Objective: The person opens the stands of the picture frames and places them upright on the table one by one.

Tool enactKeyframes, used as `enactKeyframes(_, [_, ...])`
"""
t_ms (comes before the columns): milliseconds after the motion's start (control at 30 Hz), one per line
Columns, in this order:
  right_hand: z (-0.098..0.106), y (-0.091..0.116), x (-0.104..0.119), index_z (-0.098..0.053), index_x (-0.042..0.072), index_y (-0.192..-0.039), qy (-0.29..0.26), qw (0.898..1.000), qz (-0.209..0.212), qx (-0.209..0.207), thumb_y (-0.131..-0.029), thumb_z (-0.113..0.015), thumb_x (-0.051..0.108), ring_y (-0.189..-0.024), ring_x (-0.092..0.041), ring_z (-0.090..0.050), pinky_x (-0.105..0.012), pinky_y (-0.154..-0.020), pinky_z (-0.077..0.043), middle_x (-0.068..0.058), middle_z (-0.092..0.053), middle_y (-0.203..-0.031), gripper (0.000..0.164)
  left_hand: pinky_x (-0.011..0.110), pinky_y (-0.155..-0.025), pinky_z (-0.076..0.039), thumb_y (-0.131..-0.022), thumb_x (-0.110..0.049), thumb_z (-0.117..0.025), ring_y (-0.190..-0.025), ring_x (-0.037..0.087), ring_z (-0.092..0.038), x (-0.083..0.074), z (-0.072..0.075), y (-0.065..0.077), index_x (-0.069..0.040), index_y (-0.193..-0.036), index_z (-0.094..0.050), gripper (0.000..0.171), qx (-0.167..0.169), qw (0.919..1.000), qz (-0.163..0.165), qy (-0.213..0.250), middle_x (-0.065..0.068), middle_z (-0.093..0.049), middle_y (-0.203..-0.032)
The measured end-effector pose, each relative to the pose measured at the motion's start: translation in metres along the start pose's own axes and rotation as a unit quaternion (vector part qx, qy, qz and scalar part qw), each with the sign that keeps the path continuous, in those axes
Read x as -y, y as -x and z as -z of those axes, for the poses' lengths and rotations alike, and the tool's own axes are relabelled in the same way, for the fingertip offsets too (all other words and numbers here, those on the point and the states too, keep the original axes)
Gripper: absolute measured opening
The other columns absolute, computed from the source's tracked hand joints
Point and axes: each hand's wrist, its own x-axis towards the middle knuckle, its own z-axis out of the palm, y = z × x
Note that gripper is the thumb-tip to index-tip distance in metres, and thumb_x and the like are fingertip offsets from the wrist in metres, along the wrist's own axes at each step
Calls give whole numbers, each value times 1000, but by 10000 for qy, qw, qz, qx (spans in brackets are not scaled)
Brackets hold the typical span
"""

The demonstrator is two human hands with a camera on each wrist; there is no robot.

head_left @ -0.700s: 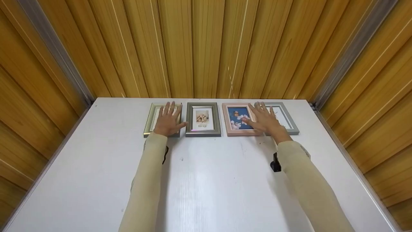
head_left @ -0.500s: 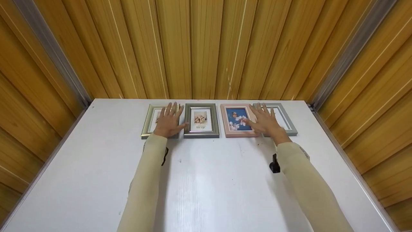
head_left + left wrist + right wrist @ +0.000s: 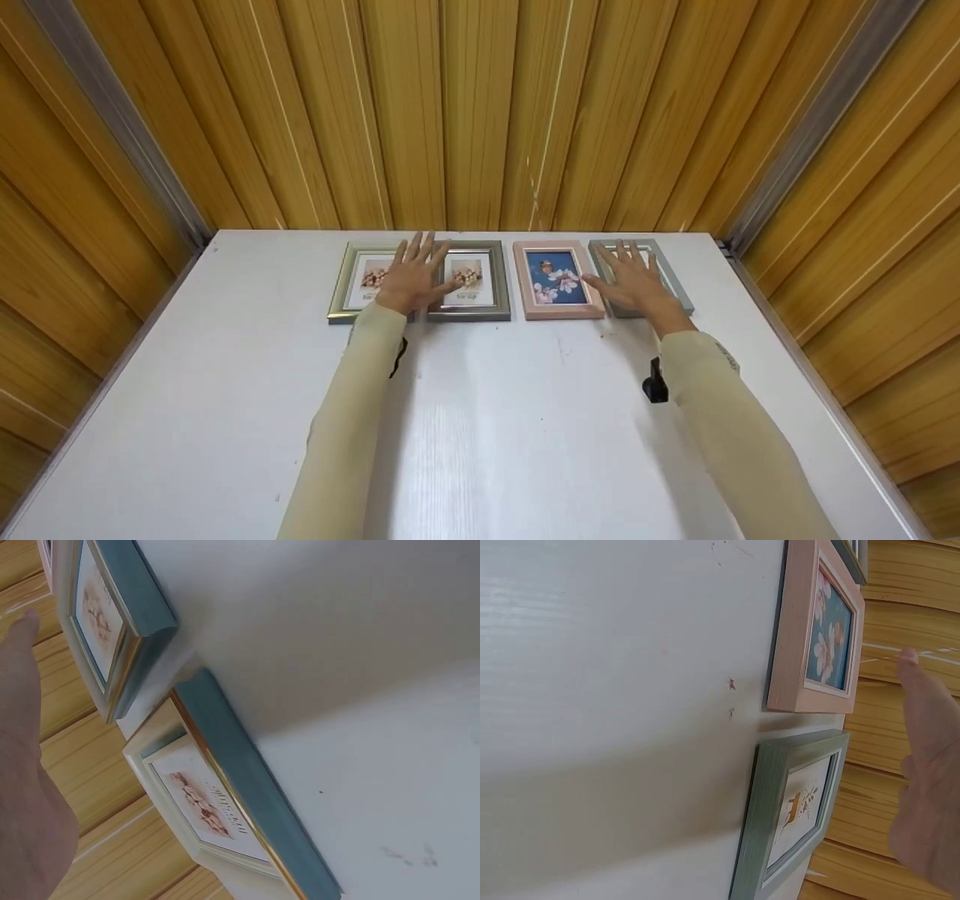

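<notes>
White tabletop (image 3: 517, 427), enclosed by yellow-brown wood-grain panel walls (image 3: 480, 112). Along its far edge, upper centre of the frame, left to right: one rectangular pale-gold picture frame (image 3: 367, 280); one dark pewter picture frame (image 3: 481, 276); one pink picture frame (image 3: 555, 279); one grey picture frame (image 3: 676, 291). All lie face up, long axes roughly top to bottom. Left hand (image 3: 414, 280), fingers spread, over the first two; right hand (image 3: 634, 283), likewise, over the grey.

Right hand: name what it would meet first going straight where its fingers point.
Likely the brown ribbed wood-grain wall past the white tabletop, though depth around the right hand is unclear.
</notes>
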Motion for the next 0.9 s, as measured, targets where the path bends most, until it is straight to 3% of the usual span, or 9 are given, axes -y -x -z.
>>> enactKeyframes(167, [3, 1, -9, -13, 7, -164, -32, 9999, -109, -11, -106, -34, 56, -155, -52, 5, -65, -125, 7, -33, -3, -167, 78, 52, -130, -3, -101, -62, -45, -160, 35, -3, -16, 8, -5, -18, -165, -15, 83, 72, 9998, -151, -59, 16, -5, -173])
enactKeyframes(333, [6, 2, -17, -17, 5, -163, -33, 9994, -334, 112, -107, -35, 52, -155, -51, 3, -64, -125, 5, -33, -5, -166, 75, 52, -130, -6, -103, -62, -41, -161, 34, -4, -32, 7, -14, -19, -166, -11, 81, 168, 9987, -369, -306, 13, -2, -173])
enactKeyframes(467, [8, 5, -26, -26, 1, -160, -1, 9995, -322, -16, -108, -38, 45, -154, -52, -4, -65, -125, -3, -36, -12, -164, 69, 52, -130, -9, -103, -59, -43, -160, 33, -8, -49, 6, -23, -20, -166, -14, 80, 161, 9974, -511, -483, 13, -7, -173])
enactKeyframes(733, [4, 20, -43, -39, -7, -151, -4, 9985, -419, -350, -107, -46, 32, -145, -57, -30, -68, -118, -28, -39, -33, -155, 59, 49, -130, -17, -105, -50, -48, -159, 30, -18, -97, 0, -35, -21, -163, -25, 69, 44, 9940, -944, -559, 12, -19, -171])
enactKeyframes(900, [-3, 29, -49, -43, -8, -148, -123, 9965, -683, -459, -105, -50, 27, -138, -57, -38, -71, -110, -36, -39, -41, -149, 56, 49, -129, -21, -105, -41, -53, -157, 28, -24, -136, -6, -41, -19, -160, -32, 63, 56, 9914, -1294, -189, 10, -28, -169])
